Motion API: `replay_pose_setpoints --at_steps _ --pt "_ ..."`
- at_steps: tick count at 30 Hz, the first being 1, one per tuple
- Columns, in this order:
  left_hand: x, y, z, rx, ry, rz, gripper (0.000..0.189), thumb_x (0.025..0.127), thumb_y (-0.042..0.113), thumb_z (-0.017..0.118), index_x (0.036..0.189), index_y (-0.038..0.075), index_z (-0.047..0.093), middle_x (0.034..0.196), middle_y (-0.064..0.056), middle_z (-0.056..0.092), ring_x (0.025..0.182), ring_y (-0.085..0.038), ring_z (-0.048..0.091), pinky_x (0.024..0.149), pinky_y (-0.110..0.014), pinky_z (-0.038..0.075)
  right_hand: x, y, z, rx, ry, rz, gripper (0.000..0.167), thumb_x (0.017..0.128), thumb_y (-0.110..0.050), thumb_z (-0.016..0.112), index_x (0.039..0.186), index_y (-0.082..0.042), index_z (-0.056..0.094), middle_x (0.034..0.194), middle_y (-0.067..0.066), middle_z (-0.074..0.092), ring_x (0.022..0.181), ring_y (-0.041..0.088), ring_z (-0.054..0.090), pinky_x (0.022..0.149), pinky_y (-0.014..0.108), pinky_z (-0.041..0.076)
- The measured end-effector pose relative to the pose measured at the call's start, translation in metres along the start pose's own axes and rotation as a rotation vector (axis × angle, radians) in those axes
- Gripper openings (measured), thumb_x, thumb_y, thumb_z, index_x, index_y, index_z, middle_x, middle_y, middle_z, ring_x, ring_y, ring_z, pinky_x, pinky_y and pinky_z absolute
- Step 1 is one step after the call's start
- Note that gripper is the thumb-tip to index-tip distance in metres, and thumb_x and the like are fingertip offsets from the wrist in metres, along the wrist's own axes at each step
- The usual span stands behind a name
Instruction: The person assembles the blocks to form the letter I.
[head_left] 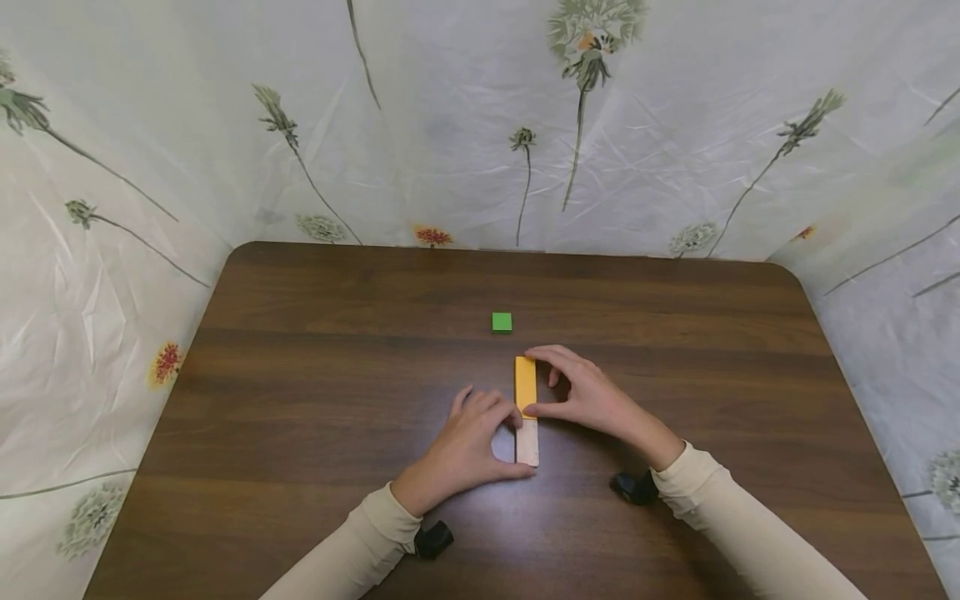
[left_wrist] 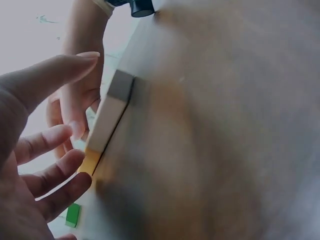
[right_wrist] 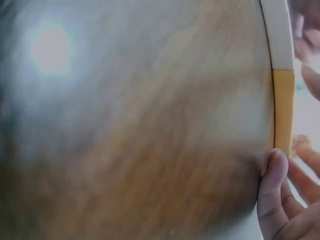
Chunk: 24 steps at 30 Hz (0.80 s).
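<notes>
A yellow block (head_left: 525,387) and a whitish block (head_left: 528,442) lie end to end on the table in one line, the yellow one farther away. My right hand (head_left: 592,396) holds the yellow block lengthwise, index finger at its far end and thumb by the seam. Around the whitish block curves my left hand (head_left: 471,437), its thumb just off the near end in the left wrist view and its fingertips beside the seam. The whitish block (left_wrist: 109,116) shows its near end there, while the fingers partly hide the yellow block (left_wrist: 89,161).
A small green block (head_left: 502,322) sits farther back on the brown wooden table (head_left: 315,358), a little left of the row. Curtains (head_left: 450,125) printed with dandelions hang behind the table and along both sides. A dark wrist camera (head_left: 434,540) is worn under the left wrist.
</notes>
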<state>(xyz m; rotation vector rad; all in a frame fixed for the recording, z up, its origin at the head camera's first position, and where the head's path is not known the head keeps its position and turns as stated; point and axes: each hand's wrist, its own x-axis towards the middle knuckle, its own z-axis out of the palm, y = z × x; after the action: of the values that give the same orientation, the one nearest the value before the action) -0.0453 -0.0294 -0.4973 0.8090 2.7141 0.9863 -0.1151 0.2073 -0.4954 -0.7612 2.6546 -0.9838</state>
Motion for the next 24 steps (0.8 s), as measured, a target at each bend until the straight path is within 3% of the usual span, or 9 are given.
replay_pose_setpoints --at_steps 4,11,24 --pt "0.001 -0.006 -0.006 -0.095 0.048 0.015 0.057 0.075 0.051 0.090 0.114 0.018 0.064 0.118 0.004 0.061 0.118 -0.016 0.056 0.120 -0.063 0.030 0.001 0.002 0.000 0.005 0.000 -0.010 0.078 0.080 -0.043 0.089 0.146 -0.019 0.056 0.131 -0.001 0.060 0.087 0.010 0.055 0.065 0.022 0.047" --pt "0.006 -0.021 -0.018 -0.297 0.104 -0.009 0.083 0.078 0.042 0.091 0.149 0.015 0.055 0.146 -0.001 0.058 0.137 -0.020 0.053 0.114 -0.050 0.045 0.005 0.006 -0.003 0.026 -0.018 0.000 0.073 0.084 -0.041 0.086 0.147 -0.019 0.056 0.123 -0.003 0.062 0.085 0.009 0.057 0.071 0.024 0.051" --pt "0.009 -0.043 -0.020 -0.359 0.156 -0.059 0.082 0.080 0.036 0.090 0.150 0.014 0.053 0.145 -0.008 0.060 0.136 -0.024 0.056 0.113 -0.049 0.047 0.025 0.005 -0.019 0.027 0.069 -0.008 0.056 0.088 -0.029 0.084 0.137 -0.010 0.064 0.107 0.008 0.068 0.078 0.011 0.062 0.063 0.023 0.052"
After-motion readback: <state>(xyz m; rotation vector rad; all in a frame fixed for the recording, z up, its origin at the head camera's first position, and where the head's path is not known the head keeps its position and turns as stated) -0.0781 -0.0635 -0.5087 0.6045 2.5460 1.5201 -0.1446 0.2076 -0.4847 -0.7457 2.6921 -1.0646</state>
